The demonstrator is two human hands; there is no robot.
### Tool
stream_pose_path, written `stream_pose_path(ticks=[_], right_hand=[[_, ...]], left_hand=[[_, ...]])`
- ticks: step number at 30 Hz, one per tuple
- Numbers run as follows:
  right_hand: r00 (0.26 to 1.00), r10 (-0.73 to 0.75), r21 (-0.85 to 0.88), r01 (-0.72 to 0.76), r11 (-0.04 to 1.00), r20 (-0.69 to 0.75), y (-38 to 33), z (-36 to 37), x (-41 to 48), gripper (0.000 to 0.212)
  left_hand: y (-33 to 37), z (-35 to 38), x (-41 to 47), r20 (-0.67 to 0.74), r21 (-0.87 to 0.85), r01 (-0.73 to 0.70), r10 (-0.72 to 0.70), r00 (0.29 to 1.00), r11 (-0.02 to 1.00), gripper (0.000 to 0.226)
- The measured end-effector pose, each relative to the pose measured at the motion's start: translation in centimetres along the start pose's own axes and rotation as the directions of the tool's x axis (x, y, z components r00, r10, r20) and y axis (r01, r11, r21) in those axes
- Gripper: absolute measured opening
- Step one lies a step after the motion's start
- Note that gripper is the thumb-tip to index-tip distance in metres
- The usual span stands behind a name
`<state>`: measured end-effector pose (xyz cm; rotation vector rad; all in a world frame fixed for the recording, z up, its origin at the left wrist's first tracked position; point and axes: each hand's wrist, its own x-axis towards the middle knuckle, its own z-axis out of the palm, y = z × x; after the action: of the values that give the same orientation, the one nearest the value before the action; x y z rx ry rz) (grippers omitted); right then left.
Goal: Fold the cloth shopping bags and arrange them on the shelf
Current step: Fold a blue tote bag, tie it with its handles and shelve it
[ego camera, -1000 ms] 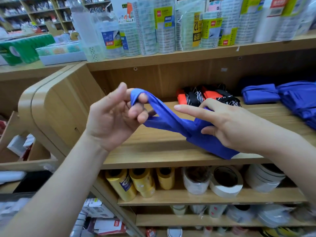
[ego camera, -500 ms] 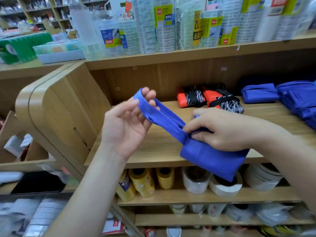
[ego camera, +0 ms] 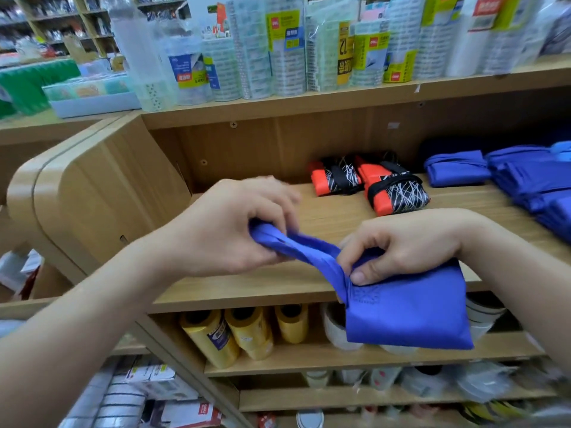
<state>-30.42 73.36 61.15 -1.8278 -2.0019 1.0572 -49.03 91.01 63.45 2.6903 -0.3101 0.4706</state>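
Note:
A folded blue cloth bag (ego camera: pixel 411 313) hangs in front of the wooden shelf (ego camera: pixel 247 288), held in the air. My right hand (ego camera: pixel 401 247) pinches its top edge where the handle strap leaves the folded body. My left hand (ego camera: pixel 234 230) is closed around the free end of the blue strap (ego camera: pixel 306 245), palm down. On the shelf behind lie two folded orange-and-black patterned bags (ego camera: pixel 336 176) (ego camera: pixel 395 193). Further right sits a folded blue bag (ego camera: pixel 454 168) beside a pile of blue bags (ego camera: pixel 537 186).
Yellow tape rolls (ego camera: pixel 250 332) and white tape rolls fill the lower shelf. Packs of clear tape (ego camera: pixel 284 50) crowd the upper shelf. The rounded wooden end panel (ego camera: pixel 92 193) stands at the left. Boxes (ego camera: pixel 185 412) lie near the floor.
My left hand has turned over and dropped lower, drawing the strap down toward the folded bag. The bag and my right hand have also moved lower, with fingers now pinching its top.

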Motion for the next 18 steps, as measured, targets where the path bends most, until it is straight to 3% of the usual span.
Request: stream_pose_path(ticks=[2, 6, 8, 11, 14, 16, 18], right_hand=[[0.999, -0.027, 0.13, 0.029, 0.991, -0.019, 0.9, 0.1, -0.5, 0.016], [0.992, -0.107, 0.477, 0.124, 0.87, -0.063, 2.0, 1.0, -0.3, 0.024], [0.982, -0.152, 0.543, 0.186, 0.819, -0.108, 2.4, 1.4, -0.1, 0.029], [0.963, -0.194, 0.672, 0.271, 0.689, -0.19, 2.9, 1.5, -0.6, 0.018], [0.927, -0.171, 0.708, 0.366, 0.604, -0.334, 3.4, 1.5, -0.9, 0.04], [0.887, -0.16, 0.673, 0.436, 0.597, -0.433, 3.1, 1.1, -1.1, 0.056], [0.879, -0.111, 0.592, 0.401, 0.7, -0.464, 2.1, 0.4, -1.7, 0.078]], left_hand=[[-0.1, -0.6, -0.6, 0.043, -0.409, 0.075, -0.063, 0.997, 0.909, 0.013], [-0.1, -0.5, -0.6, -0.107, -0.723, -0.024, -0.077, 0.991, 0.691, 0.02], [0.0, -0.1, -0.3, -0.139, -0.819, -0.054, -0.105, 0.985, 0.571, 0.023], [0.1, 0.5, 0.2, -0.117, -0.931, -0.033, -0.211, 0.971, 0.363, 0.026], [-0.1, 1.0, 0.3, -0.059, -0.984, -0.008, -0.284, 0.957, 0.176, 0.031], [-0.3, 0.9, 0.2, 0.001, -0.997, 0.022, -0.252, 0.968, 0.08, 0.038], [-0.6, 0.6, 0.2, 0.054, -0.998, 0.06, -0.213, 0.976, 0.021, 0.046]])
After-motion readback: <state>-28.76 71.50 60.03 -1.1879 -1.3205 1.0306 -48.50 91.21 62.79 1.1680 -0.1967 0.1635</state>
